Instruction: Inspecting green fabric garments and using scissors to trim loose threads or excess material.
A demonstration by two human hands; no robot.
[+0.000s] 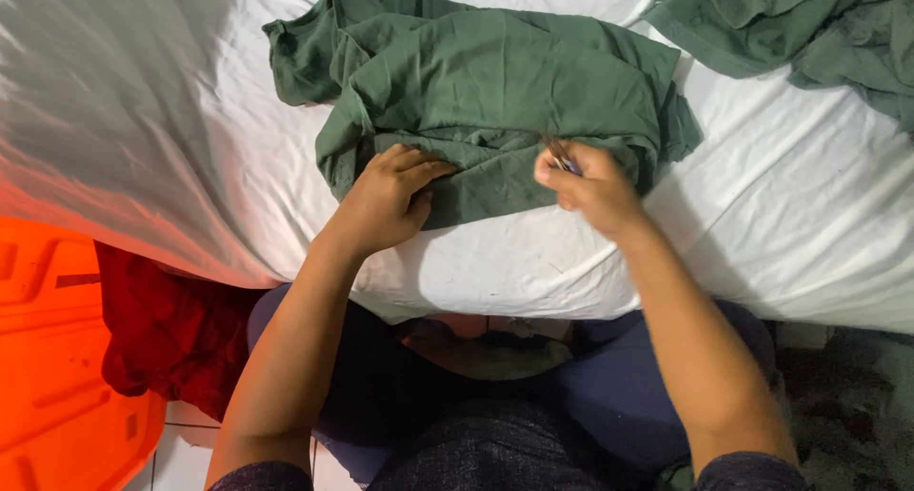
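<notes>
A green shirt (495, 81) lies crumpled on the white sheet (781, 215) of the bed, near its front edge. The left hand (386, 200) presses flat, fingers spread, on the shirt's near hem. The right hand (590, 186) is closed, pinching a small thin tool (560, 156) against the cloth. More green clothes (809, 24) lie far right.

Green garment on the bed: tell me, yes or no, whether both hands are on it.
Yes. The left hand presses flat on the green garment, and the right hand pinches its lower edge alongside a small thin object.
</notes>
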